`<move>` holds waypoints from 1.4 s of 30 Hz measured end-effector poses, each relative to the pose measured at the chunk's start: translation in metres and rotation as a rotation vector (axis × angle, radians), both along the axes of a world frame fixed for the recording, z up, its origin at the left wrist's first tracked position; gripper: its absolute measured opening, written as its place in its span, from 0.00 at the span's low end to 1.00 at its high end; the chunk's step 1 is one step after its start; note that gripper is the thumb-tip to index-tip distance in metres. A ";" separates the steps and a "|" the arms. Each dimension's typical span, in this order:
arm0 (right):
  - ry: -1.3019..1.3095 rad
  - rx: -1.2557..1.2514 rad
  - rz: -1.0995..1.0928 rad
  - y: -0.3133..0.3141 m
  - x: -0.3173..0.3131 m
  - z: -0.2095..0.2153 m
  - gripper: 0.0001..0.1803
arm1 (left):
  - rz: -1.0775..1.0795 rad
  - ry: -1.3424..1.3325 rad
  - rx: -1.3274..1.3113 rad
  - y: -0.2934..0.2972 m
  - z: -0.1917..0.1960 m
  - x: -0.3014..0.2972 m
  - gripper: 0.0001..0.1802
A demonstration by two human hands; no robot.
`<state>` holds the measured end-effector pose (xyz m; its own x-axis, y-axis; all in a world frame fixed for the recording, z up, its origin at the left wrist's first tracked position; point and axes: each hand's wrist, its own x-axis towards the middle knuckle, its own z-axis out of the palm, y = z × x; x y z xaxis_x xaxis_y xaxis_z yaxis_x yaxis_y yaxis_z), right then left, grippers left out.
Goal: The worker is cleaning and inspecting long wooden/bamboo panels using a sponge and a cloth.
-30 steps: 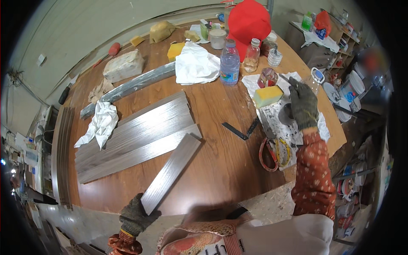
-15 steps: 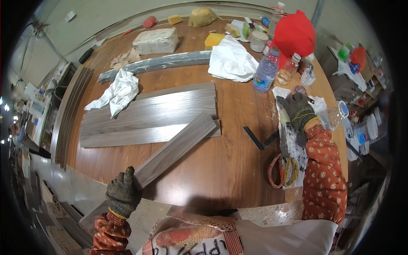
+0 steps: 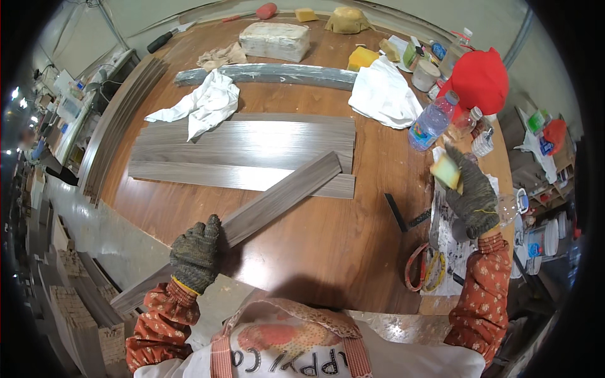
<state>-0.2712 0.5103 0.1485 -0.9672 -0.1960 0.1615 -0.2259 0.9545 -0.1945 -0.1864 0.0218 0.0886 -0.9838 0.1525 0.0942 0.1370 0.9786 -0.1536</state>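
My left hand [image 3: 196,253], in a dark knit glove, is closed around a narrow grey wood-grain plank [image 3: 283,198]. The plank runs slantwise, its far end lying over a stack of wider grey boards [image 3: 239,148] and its near end past the table's edge. At the right, my gloved right hand [image 3: 474,198] grips a small pale yellow sponge [image 3: 445,171], its fingers partly hidden behind it. Below that hand lies a stained white sheet [image 3: 449,236]. Scissors [image 3: 433,268] with red and yellow handles rest near it, beside a black angled strip [image 3: 396,213].
Bottles [image 3: 432,123] and a red bag [image 3: 476,82] crowd the right back. White cloths [image 3: 386,93], a grey bar [image 3: 265,74] and a wrapped block [image 3: 274,41] lie farther back. Long strips [image 3: 120,123] line the table's left edge.
The view has shifted. My right hand now has the sponge up off the sheet, where it reached down before. My left hand still holds the plank.
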 end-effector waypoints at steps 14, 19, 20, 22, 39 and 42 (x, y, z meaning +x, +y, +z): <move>0.430 -0.612 0.583 -0.171 -0.056 -0.081 0.33 | -0.021 -0.044 -0.021 -0.006 0.003 0.004 0.30; 0.252 -1.096 0.261 -0.159 -0.062 -0.079 0.33 | 0.005 -0.080 -0.006 -0.006 0.000 0.003 0.32; 0.237 -1.211 0.316 -0.167 -0.055 -0.072 0.32 | 0.007 -0.084 0.000 -0.008 0.001 0.005 0.33; 0.381 -0.741 0.413 -0.178 -0.044 -0.067 0.31 | -0.015 -0.062 0.006 -0.009 -0.002 0.005 0.32; 0.448 -1.345 0.225 -0.162 -0.059 -0.066 0.40 | 0.240 -0.197 0.444 -0.043 0.009 0.037 0.34; 0.504 -0.901 0.216 -0.192 -0.036 -0.053 0.40 | 0.205 -0.196 0.471 -0.053 0.014 0.047 0.35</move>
